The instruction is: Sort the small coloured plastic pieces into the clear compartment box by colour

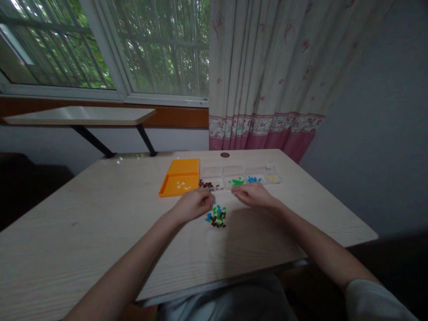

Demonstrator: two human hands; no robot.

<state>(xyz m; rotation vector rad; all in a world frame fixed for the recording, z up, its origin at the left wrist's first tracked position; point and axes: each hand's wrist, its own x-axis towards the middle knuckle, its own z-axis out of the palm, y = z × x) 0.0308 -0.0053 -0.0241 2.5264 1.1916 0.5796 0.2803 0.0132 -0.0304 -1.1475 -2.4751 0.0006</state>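
A small heap of mixed blue, green and brown beads (pixel 216 216) lies on the pale wooden table (pixel 100 232). My left hand (pixel 193 204) rests just left of the heap, fingers curled in a pinch near its upper edge; what they hold is too small to make out. My right hand (pixel 254 195) lies palm down above and right of the heap, fingers pressed together against the front edge of a clear compartment tray (pixel 239 174). The tray holds brown, green, blue and yellow beads in separate compartments.
An orange lid or tray (pixel 180 178) with a few white pieces sits left of the clear tray. A cable hole (pixel 225 154) is near the table's far edge. A folding shelf (pixel 80 116), window and curtain (pixel 264 71) stand behind.
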